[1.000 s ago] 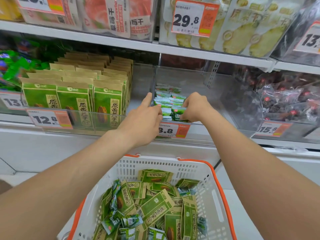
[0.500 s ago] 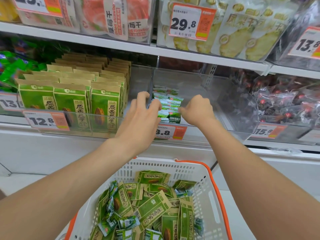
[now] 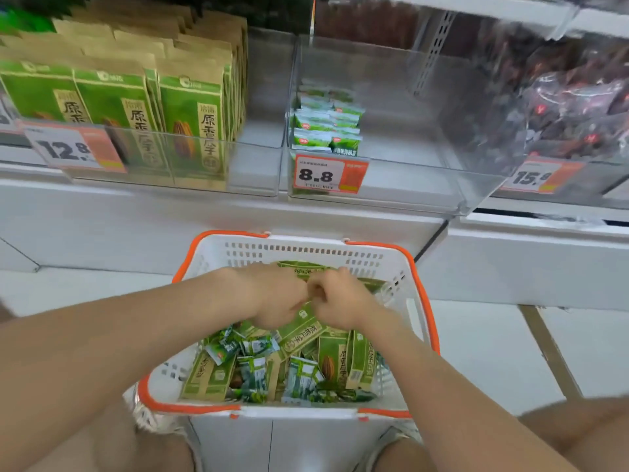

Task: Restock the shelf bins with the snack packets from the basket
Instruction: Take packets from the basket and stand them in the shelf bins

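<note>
Snack packets point(image 3: 301, 376), glossy green-and-white sachets mixed with larger kraft-and-green pouches, lie loose in the orange-rimmed basket point(image 3: 190, 408), beneath both hands. Left hand point(image 3: 275, 298) and right hand point(image 3: 342, 303) touch above the pile, fingers curled; blur hides whether either grips a packet. Beyond the hands, the clear shelf bin point(image 3: 408, 185) holds a short sachet row point(image 3: 323, 124).

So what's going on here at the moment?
A person is restocking snacks. Both the left hand and the right hand are down in the white basket, close together over the heap of green packets. Blur hides whether either grips one. On the shelf, the clear bin with the 8.8 tag holds only a short row of small green packets along its left side. Left of it stand tall green bags.
</note>
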`<action>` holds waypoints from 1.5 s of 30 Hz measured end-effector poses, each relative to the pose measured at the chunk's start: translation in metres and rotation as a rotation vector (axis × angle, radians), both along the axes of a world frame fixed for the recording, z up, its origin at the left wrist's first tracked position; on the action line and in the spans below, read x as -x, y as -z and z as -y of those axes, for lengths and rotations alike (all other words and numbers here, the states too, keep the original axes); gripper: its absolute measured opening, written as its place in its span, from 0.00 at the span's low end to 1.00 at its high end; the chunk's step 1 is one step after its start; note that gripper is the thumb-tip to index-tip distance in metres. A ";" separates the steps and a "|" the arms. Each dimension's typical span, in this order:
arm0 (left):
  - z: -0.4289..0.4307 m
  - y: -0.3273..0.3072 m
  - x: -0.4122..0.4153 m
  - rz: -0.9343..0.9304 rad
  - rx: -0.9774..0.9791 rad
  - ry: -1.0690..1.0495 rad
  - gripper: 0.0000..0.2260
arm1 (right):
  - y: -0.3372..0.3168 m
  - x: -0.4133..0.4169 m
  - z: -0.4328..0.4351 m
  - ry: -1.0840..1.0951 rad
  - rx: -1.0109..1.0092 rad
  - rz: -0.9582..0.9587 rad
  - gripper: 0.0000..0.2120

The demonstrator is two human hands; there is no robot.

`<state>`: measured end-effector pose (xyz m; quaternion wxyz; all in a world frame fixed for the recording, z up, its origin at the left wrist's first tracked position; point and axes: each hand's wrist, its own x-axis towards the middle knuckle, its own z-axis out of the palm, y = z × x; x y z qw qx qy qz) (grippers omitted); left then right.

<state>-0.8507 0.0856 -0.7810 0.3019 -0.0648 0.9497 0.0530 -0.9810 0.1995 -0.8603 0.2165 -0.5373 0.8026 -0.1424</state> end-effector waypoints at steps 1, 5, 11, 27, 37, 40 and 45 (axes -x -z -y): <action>-0.003 0.009 -0.002 0.063 -0.017 0.027 0.11 | 0.018 -0.007 -0.005 -0.063 -0.165 0.015 0.09; -0.007 0.034 -0.009 0.188 -0.010 0.071 0.12 | 0.077 -0.035 -0.021 -0.203 -0.561 0.041 0.15; -0.009 0.046 -0.012 0.207 0.043 0.094 0.11 | 0.100 -0.062 -0.022 -0.301 -0.614 -0.031 0.32; 0.002 0.013 -0.002 0.107 0.040 -0.051 0.08 | 0.029 -0.029 0.004 0.209 -0.199 0.411 0.13; 0.021 -0.043 0.015 -0.542 -0.211 -0.353 0.14 | -0.128 -0.009 0.020 0.728 0.269 0.858 0.09; 0.020 -0.069 0.017 -0.711 -0.644 -0.590 0.06 | -0.157 -0.008 0.016 0.656 0.594 0.626 0.13; 0.014 -0.112 0.014 -0.928 -1.037 -0.692 0.07 | -0.185 0.000 0.011 0.542 0.827 0.271 0.12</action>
